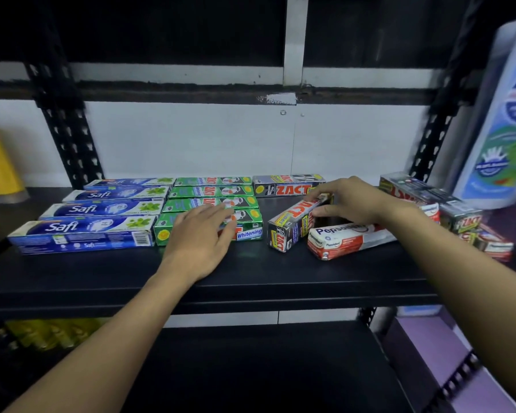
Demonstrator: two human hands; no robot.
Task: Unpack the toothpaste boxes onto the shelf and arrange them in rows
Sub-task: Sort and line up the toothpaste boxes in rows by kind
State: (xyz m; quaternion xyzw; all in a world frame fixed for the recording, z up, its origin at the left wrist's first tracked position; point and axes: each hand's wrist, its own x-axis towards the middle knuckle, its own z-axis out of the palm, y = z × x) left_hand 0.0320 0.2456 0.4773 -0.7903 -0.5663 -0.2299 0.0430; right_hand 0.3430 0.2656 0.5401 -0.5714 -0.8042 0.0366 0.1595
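- Left hand (203,236) flat, fingers spread, on front green Zact Whitening box (252,225).
- Right hand (352,201) pinches grey Zact box (289,228), skewed on shelf (251,278) beside Pepsodent box (346,239).
- Risk: straightening it may shove Pepsodent box off the front edge.

On the black shelf (251,275), four blue Safi boxes (102,208) and four green Zact boxes (212,201) lie in rows. The left hand (204,234) rests flat on the frontmost green one. The right hand (352,201) grips a slanted grey Zact box (292,226) (just beside a red-and-white Pepsodent box (343,238)).
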